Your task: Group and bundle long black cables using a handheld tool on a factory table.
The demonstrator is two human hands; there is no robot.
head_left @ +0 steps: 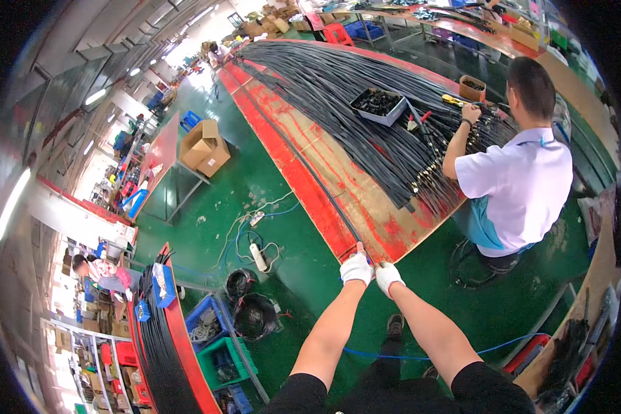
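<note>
White gloves with bare fingertips cover both my hands, which meet at the near end of a long red and tan table [366, 186]. My left hand [355, 268] is closed around a long black cable [336, 205] that runs along the table's left edge toward the far end. Right beside it, my right hand [388, 276] is also closed, near the cable's near end; what its fingers pinch is too small to tell. A wide bundle of black cables [324, 83] lies to the right, with metallic tips fanned out at the near side.
At the right a person [517, 172] in a pale shirt works over the cable tips. A grey bin [388, 119] of black parts sits on the bundle. Dark buckets [259, 317], a green crate [240, 362] and a white power strip [258, 257] with loose cords occupy the green floor.
</note>
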